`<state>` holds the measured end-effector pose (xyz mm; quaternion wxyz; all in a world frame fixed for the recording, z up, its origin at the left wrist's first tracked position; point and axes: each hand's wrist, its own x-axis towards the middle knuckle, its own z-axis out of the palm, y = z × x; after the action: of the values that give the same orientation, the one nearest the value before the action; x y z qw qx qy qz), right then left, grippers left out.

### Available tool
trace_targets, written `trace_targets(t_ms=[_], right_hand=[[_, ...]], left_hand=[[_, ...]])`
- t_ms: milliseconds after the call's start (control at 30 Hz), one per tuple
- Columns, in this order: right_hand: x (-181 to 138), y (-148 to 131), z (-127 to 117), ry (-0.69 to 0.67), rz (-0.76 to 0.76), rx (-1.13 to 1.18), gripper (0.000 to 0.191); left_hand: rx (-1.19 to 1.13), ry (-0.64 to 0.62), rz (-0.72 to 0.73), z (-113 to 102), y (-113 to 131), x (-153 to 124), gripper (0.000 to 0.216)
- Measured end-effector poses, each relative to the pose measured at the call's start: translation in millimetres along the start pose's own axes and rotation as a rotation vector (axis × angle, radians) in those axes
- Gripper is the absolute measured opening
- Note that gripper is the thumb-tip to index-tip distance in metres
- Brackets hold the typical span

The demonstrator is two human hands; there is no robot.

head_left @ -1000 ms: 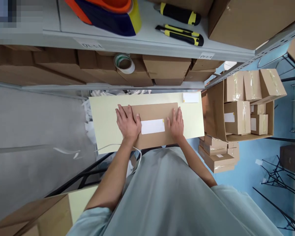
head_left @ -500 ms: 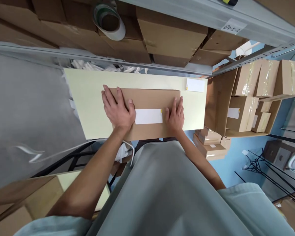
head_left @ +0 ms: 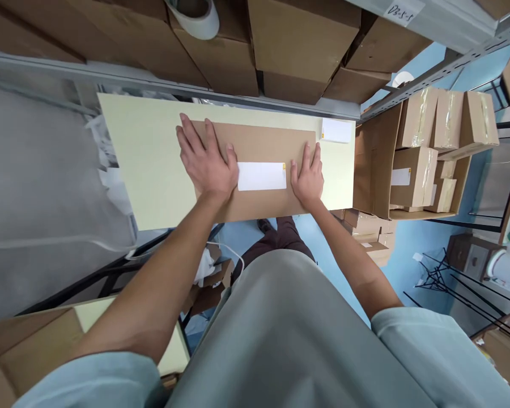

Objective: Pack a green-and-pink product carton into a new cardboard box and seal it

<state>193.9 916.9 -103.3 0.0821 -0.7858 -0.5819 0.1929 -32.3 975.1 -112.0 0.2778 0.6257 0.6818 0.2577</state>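
Note:
A flat brown cardboard box (head_left: 259, 144) lies on a pale cream tabletop (head_left: 153, 170). On its upper face is a white label (head_left: 262, 176) with a small yellow mark at one corner. My left hand (head_left: 210, 164) rests flat on the left part of the cardboard, fingers spread and thumb beside the label. Near the right end, my right hand (head_left: 308, 178) presses on the cardboard with its fingers stretched forward. A second white label (head_left: 336, 130) sits on the tabletop at the back right corner.
Cardboard boxes (head_left: 301, 39) fill a metal shelf (head_left: 255, 101) just behind the tabletop. A tape roll (head_left: 199, 22) stands there. On the right, a large open carton (head_left: 372, 164) holds several taped boxes. A grey wall (head_left: 46, 170) is on the left.
The view has shifted, so the table and shelf appear higher and the legs and floor now show below. Both hands stay flat on the cardboard in nearly the same places.

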Motion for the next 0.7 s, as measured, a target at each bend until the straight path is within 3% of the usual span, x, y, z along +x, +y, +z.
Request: trace_targets(t_ms=[133, 300, 433, 533, 700], right_hand=[[-1, 0, -1, -0.039, -0.023, -0.009, 0.080], [6, 17, 19, 0.093, -0.047, 0.059, 0.085], [12, 27, 33, 0.133, -0.052, 0.064, 0.084], [13, 28, 35, 0.137, -0.053, 0.046, 0.096], [8, 21, 27, 0.144, -0.009, -0.024, 0.080]], left_hand=[[-0.021, 0.013, 0.060, 5, -9, 0, 0.080], [-0.031, -0.005, 0.048, 10, -16, 5, 0.078], [-0.034, -0.034, 0.022, 6, -7, 4, 0.080], [-0.008, -0.044, 0.005, -1, 3, -1, 0.079], [0.042, -0.001, 0.032, -7, 13, -8, 0.077]])
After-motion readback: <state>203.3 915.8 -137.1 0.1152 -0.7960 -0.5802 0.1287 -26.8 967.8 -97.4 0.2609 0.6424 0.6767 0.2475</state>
